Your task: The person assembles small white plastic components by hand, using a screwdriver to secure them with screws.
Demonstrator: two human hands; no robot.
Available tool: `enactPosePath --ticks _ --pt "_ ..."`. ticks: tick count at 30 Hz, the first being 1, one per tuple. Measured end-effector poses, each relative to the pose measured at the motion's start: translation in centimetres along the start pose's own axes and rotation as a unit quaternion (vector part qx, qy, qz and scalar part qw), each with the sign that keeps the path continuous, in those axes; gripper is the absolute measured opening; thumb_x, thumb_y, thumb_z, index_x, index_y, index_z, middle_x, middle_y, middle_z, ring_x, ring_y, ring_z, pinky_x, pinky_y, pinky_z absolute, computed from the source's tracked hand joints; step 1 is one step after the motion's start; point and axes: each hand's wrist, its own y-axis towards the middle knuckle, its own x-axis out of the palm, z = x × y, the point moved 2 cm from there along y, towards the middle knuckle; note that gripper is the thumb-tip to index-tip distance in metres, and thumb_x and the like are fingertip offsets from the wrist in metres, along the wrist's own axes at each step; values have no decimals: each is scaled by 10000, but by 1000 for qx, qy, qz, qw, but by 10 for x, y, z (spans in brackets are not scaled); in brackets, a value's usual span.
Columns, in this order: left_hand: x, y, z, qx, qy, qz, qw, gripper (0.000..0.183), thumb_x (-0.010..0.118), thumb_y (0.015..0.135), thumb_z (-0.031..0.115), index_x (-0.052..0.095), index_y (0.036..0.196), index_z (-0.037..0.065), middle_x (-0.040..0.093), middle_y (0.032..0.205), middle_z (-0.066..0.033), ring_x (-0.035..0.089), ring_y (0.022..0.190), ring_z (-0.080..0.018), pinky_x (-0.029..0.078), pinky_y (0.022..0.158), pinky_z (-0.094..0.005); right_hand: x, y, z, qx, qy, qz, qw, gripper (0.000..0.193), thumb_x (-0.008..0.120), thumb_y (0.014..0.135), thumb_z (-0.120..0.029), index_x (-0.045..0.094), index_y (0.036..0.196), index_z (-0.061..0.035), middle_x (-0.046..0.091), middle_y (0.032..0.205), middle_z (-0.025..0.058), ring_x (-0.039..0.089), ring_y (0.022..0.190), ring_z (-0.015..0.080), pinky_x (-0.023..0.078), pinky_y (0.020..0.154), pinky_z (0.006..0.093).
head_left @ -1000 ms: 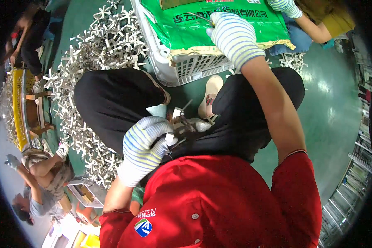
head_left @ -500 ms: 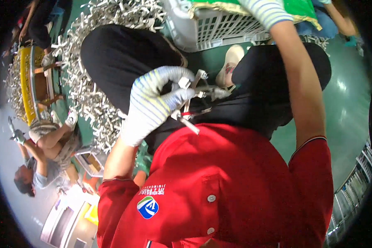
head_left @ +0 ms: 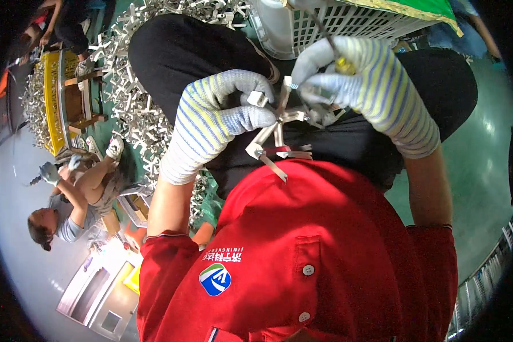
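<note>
My left hand [head_left: 214, 119], in a striped knit glove, pinches a pale multi-armed bracket [head_left: 265, 137] above my lap. Its jointed arms spread out, and a red strip shows on one of the lower pieces. Beside it, my gloved right hand [head_left: 370, 85] is closed at the bracket's far right side. A thin dark tool shaft [head_left: 323, 28] with a yellow part [head_left: 344, 66] runs through that hand. Small, blurred pieces at its fingertips cannot be made out clearly.
Ahead stands a light grey slotted plastic basket [head_left: 347, 23] with a green sack [head_left: 427, 7] on it. A heap of similar pale brackets [head_left: 137, 108] covers the floor at left. Farther left, a seated person [head_left: 74, 211] works near a yellow-sided bin [head_left: 54, 102].
My right hand has come back from the green sack to the bracket, now with the thin dark tool in it. My left hand keeps its hold on the bracket.
</note>
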Motion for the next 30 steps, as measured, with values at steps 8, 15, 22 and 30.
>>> enactPosePath --ticks 8,15,22,30 --pt "12 -11 5 -45 -86 -8 995 319 834 840 94 731 1123 -13 763 954 -40 676 867 -84 545 811 -255 22 0 -3 1 135 -47 990 138 742 933 -62 738 1052 9 755 926 49 688 843 75 568 789 230" --pt "18 -16 11 -79 -113 -10 990 319 829 855 117 730 1128 -14 748 902 -27 669 829 -72 545 766 -245 23 -4 -6 -16 75 -20 997 115 749 926 -64 749 1027 -8 751 867 46 681 826 62 560 757 226" --pt "16 -17 -1 -96 -114 -18 989 314 824 863 123 728 1127 -18 755 929 -29 669 854 -72 544 787 -250 29 0 0 -33 -3 -19 999 113 750 913 -66 750 1014 -18 744 835 61 652 748 75 537 699 264" --pt "9 -15 -17 -69 -105 -21 992 325 844 846 136 736 1114 -13 757 945 -34 672 859 -81 546 794 -271 33 10 4 -36 -20 -30 999 107 752 901 -78 751 991 -20 747 828 75 671 760 97 540 717 283"
